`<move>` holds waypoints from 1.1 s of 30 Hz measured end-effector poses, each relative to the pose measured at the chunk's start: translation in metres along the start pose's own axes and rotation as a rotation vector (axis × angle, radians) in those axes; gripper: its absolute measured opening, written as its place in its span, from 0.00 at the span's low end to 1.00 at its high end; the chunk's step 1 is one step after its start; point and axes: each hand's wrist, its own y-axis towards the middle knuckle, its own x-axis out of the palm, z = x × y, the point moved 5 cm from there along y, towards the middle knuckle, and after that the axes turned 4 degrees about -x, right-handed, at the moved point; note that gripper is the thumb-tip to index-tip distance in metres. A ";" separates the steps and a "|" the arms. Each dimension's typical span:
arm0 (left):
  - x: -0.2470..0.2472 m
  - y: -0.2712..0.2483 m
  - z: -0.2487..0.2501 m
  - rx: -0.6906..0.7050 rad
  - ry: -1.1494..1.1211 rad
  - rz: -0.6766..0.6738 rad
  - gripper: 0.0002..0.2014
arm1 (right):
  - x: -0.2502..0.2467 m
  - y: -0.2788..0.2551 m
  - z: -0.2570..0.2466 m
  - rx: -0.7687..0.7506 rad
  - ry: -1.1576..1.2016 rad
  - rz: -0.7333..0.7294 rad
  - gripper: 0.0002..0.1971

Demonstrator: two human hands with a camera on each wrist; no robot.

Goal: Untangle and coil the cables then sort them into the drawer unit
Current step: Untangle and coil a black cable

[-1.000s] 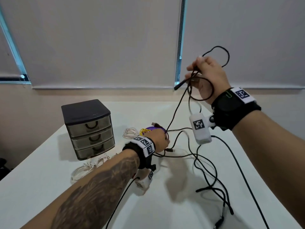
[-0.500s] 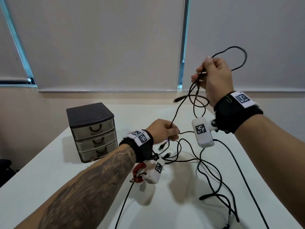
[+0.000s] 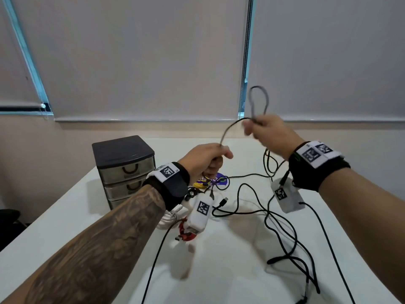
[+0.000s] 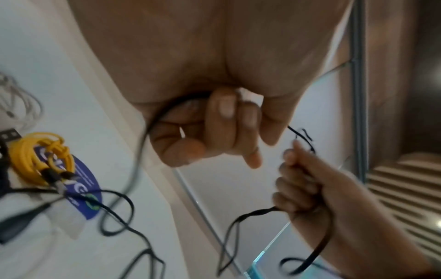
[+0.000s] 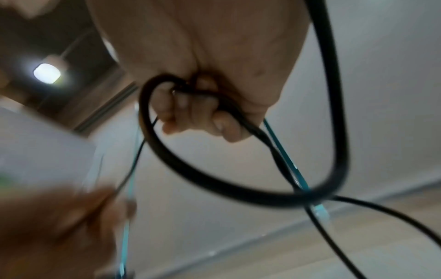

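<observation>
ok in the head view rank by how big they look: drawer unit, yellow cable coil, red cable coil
1. drawer unit, clearly largest.
2. red cable coil and yellow cable coil: both small and partly hidden, the red nearer the camera, so unranked.

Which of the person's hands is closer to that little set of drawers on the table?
The left. The left hand is raised just to the right of the drawer unit, gripping the black cable. The right hand holds the cable's loop farther right, well away from the unit.

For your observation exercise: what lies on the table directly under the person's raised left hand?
Under the left hand lie a yellow coiled cable on a blue-and-white packet, with black cable strands across them. The hand and wrist camera hide parts of them in the head view.
</observation>
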 end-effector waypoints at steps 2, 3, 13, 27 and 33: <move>-0.007 -0.002 -0.010 0.037 0.091 0.027 0.09 | -0.020 0.007 0.006 0.114 0.381 0.235 0.13; -0.011 -0.002 -0.017 0.042 0.150 0.040 0.08 | -0.031 0.009 0.009 0.159 0.519 0.334 0.13; -0.028 -0.001 -0.006 0.087 0.148 0.256 0.13 | 0.012 -0.018 0.009 0.113 0.178 -0.189 0.14; 0.012 -0.016 -0.026 -0.053 0.215 -0.068 0.23 | 0.053 -0.033 0.005 0.253 0.522 -0.292 0.16; 0.002 -0.023 -0.016 0.039 0.332 0.030 0.16 | 0.037 -0.033 0.038 0.432 -0.029 -0.341 0.25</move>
